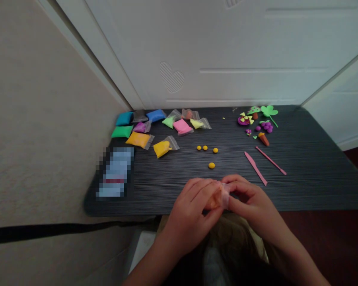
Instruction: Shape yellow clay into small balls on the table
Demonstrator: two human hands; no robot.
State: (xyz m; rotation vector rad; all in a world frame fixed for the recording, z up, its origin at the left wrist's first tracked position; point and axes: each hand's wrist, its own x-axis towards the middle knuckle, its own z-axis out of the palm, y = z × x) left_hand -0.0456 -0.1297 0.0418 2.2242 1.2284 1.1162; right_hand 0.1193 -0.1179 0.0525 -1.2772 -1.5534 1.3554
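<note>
Between my two hands, over the table's front edge, is a small clear plastic bag of orange clay (pixel 215 200). My left hand (pixel 194 206) is wrapped around the clay-filled part. The bag's clear end is pinched by the thumb and fingers of my right hand (pixel 245 198). Beyond my hands, several small yellow clay balls lie on the dark table, the nearest and largest being one yellow ball (pixel 211 165). To the right of them rest a pink plastic knife (pixel 255 168) and a thin pink modelling stick (pixel 271 160).
Bags of coloured clay line the back left, among them a yellow bag (pixel 162 149) and a pink bag (pixel 182 126). A pixelated rectangular item (pixel 115 172) lies at the left. Finished clay pieces, including purple grapes (pixel 267 126) and a green clover (pixel 269 111), sit back right.
</note>
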